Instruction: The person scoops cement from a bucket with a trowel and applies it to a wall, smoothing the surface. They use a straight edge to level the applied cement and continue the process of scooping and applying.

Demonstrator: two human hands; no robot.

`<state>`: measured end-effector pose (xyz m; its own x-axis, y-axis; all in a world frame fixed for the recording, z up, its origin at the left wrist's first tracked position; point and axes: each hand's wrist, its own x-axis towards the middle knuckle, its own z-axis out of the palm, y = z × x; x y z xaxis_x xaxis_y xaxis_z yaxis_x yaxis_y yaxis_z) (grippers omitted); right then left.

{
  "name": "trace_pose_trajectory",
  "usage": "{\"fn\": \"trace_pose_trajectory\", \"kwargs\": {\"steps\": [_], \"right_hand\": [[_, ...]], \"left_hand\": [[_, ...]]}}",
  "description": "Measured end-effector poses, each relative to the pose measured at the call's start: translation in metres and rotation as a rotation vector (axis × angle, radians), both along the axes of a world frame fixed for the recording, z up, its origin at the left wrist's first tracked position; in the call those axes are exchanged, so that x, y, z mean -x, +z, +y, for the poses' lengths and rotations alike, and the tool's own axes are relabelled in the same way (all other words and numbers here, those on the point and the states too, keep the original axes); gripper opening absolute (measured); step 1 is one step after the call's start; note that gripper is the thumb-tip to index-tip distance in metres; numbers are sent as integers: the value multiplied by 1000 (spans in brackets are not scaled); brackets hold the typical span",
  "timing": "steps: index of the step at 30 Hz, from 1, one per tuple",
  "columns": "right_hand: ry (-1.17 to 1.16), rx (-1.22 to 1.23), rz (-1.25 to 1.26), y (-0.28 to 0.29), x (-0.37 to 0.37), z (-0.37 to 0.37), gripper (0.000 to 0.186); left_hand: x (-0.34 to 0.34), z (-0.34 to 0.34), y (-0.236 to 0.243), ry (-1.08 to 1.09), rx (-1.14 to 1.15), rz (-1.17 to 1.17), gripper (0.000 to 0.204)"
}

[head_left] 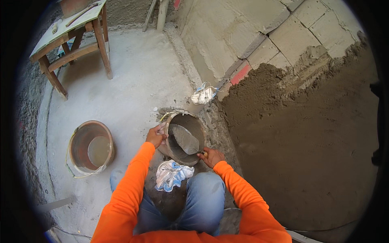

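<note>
A bucket (193, 122) crusted with mortar stands tilted in front of my knees, its mouth toward me. My left hand (155, 136) is closed on the bucket's left rim, the thumb at the edge. In my right hand (213, 157) is the handle of a trowel. The grey trowel blade (184, 139) lies inside the bucket mouth, slanting up to the left. How much mortar the bucket holds is partly hidden by the blade. A crumpled white and blue sack (173, 175) lies between my knees, just below the bucket.
A brown bucket (91, 148) with pale liquid stands at left. Beyond it is a wooden table (67, 30). Another crumpled sack (204, 94) sits past the tilted bucket. On the right, wet mortar (300, 154) covers much of the block wall (293, 34).
</note>
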<state>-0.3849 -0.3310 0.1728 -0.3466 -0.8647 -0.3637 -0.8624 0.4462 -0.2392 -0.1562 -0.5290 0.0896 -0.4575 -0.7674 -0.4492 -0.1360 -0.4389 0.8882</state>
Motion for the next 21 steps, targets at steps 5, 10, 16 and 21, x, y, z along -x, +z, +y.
{"fn": "trace_pose_trajectory", "kwargs": {"steps": [5,10,16,21], "right_hand": [[68,134,21,69,12,-19,50],[-19,90,-784,126,78,-36,35],[-635,52,-1102,103,188,-99,31],[-365,593,-211,112,208,-82,38]], "left_hand": [[-19,-12,-20,107,-23,-73,61],[-37,-13,-36,179,-100,-129,60],[-39,-11,-41,205,-144,-100,61],[-34,-9,-39,183,-58,-84,61]]}}
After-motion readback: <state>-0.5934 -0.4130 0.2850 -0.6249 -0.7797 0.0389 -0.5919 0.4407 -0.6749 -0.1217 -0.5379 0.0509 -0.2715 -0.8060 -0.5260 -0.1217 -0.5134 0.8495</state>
